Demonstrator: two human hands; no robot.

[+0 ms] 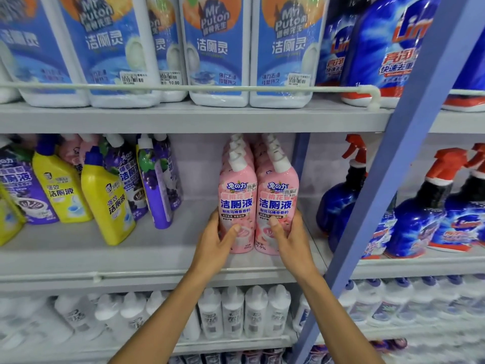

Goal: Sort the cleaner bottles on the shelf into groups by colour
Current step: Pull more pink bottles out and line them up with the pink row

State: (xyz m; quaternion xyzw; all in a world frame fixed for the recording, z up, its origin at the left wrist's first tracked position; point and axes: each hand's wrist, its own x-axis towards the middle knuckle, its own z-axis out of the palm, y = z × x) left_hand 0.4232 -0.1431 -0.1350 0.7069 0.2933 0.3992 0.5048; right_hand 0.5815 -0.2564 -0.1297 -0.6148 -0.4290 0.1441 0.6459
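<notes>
**Front pink bottles gripped on the middle shelf (136,258)**

The left pink bottle (237,203) and right pink bottle (277,206) were stood upright and touching, fronting two pink rows beside the blue post (380,206). Each was gripped low, one by the left hand (214,243), the other by the right hand (291,240), thumbs across the labels. Well apart leftward, yellow bottles (107,200) and purple bottles (157,185) were leaned.
</notes>
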